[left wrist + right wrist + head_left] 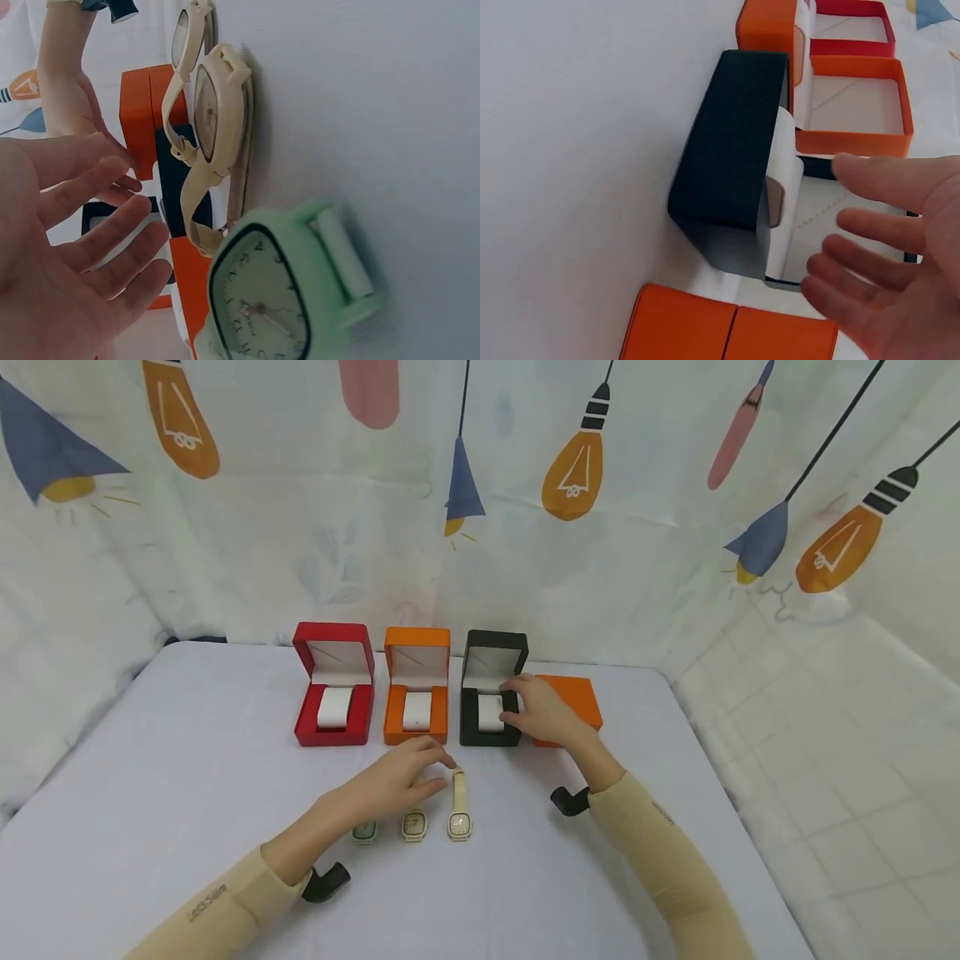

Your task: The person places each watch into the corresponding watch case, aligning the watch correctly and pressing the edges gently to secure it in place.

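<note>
**Left hand and right hand, both loose and empty**

A white-clothed table stands before a curtain printed with lamps and bulbs. The end cream watch lies in a row with the middle cream watch and green watch. Its long axis runs toward the boxes, strap foremost, the strap tip at the left index finger; I cannot tell whether they touch. Behind, the red box, orange box and dark box stand open. The right fingers, slack, hang over the dark box, beside a closed orange box.
</note>
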Motion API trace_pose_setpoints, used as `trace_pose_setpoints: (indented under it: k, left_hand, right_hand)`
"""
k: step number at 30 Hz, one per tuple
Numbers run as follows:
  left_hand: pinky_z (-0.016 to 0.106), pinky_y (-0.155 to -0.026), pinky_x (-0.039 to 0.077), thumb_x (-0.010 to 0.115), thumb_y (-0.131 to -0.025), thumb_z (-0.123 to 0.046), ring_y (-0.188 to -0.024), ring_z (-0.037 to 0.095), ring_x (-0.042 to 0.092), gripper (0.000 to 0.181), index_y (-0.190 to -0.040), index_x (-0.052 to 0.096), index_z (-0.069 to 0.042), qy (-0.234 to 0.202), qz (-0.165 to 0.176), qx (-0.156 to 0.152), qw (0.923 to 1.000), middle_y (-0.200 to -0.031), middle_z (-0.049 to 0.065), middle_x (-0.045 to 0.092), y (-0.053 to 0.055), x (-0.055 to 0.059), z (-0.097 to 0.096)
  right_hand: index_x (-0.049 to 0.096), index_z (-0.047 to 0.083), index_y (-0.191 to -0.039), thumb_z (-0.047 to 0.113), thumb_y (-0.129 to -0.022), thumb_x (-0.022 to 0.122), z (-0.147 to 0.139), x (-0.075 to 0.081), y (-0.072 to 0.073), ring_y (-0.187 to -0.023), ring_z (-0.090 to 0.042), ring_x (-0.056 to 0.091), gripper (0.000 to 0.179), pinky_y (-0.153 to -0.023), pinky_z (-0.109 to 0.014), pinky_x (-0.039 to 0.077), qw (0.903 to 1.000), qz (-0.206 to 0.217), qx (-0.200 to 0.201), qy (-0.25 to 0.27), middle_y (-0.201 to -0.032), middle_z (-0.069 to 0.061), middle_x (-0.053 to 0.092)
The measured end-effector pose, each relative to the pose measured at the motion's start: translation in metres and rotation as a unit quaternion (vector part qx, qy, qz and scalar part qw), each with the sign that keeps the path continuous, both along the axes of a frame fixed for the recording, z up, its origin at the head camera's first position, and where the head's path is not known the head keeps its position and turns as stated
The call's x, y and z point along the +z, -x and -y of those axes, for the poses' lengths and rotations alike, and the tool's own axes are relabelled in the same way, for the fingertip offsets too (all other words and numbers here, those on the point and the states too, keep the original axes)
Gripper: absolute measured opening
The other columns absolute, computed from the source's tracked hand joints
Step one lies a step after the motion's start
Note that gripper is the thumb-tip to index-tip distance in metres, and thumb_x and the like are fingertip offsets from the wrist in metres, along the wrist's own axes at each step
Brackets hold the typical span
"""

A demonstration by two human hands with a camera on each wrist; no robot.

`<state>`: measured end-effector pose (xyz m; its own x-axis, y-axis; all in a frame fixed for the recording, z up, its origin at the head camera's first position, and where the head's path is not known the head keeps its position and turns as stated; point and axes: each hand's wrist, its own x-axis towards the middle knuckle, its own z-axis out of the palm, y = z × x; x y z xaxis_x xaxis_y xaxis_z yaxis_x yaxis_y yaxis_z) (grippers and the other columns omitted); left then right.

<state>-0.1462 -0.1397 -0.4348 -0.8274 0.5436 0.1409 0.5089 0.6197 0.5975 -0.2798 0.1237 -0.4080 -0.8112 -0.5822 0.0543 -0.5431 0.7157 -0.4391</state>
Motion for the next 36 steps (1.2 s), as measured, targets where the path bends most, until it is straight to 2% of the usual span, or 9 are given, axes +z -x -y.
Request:
trace_pose_setpoints:
  k: [4, 12, 21, 29, 36]
  left_hand:
    - [0.047, -0.097, 0.053, 0.072, -0.097, -0.013, -0.114, 0.028, 0.059, 0.024, -0.12, 0.07, -0.009, 0.004, -0.005, 0.001, 1.0, -0.123, 0.006, 0.061, -0.002, -0.003, 0.001]
    - [0.056, -0.105, 0.046, 0.072, -0.098, -0.02, -0.128, 0.034, 0.052, 0.03, -0.126, 0.068, -0.01, 0.012, -0.019, 0.029, 0.9993, -0.142, 0.018, 0.053, -0.004, -0.011, -0.003]
    - [0.058, -0.108, 0.043, 0.073, -0.097, -0.026, -0.132, 0.037, 0.05, 0.036, -0.127, 0.068, -0.006, 0.037, -0.019, 0.044, 0.9981, -0.146, 0.02, 0.051, -0.011, -0.012, -0.006]
    - [0.058, -0.109, 0.042, 0.074, -0.096, -0.028, -0.134, 0.038, 0.048, 0.037, -0.125, 0.069, -0.005, 0.058, -0.022, 0.045, 0.997, -0.146, 0.02, 0.051, -0.012, -0.016, -0.008]
    - [0.059, -0.11, 0.04, 0.075, -0.095, -0.029, -0.135, 0.039, 0.048, 0.037, -0.123, 0.071, -0.004, 0.062, -0.02, 0.033, 0.9973, -0.145, 0.021, 0.052, -0.014, -0.019, -0.012]
  right_hand:
    - [0.062, 0.0, -0.136, 0.022, -0.093, 0.078, 0.006, -0.005, 0.004, -0.13, -0.035, 0.052, 0.051, -0.112, -0.047, 0.042, 0.9994, 0.013, -0.006, -0.032, -0.144, -0.02, 0.052]
    - [0.057, -0.001, -0.141, 0.028, -0.093, 0.078, 0.015, -0.008, 0.012, -0.132, -0.035, 0.049, 0.06, -0.113, -0.046, 0.041, 0.9962, 0.027, -0.006, -0.082, -0.15, -0.024, 0.045]
    - [0.059, 0.005, -0.142, 0.037, -0.088, 0.083, 0.024, -0.011, 0.014, -0.13, -0.034, 0.047, 0.067, -0.109, -0.047, 0.045, 0.9873, 0.03, -0.025, -0.154, -0.148, -0.023, 0.044]
    - [0.061, 0.007, -0.141, 0.04, -0.083, 0.086, 0.029, -0.009, 0.016, -0.125, -0.034, 0.045, 0.071, -0.105, -0.048, 0.048, 0.9842, 0.035, -0.04, -0.169, -0.146, -0.024, 0.043]
    - [0.058, 0.008, -0.144, 0.04, -0.085, 0.085, 0.031, -0.007, 0.015, -0.126, -0.035, 0.041, 0.073, -0.105, -0.048, 0.047, 0.9819, 0.039, -0.037, -0.182, -0.147, -0.025, 0.038]
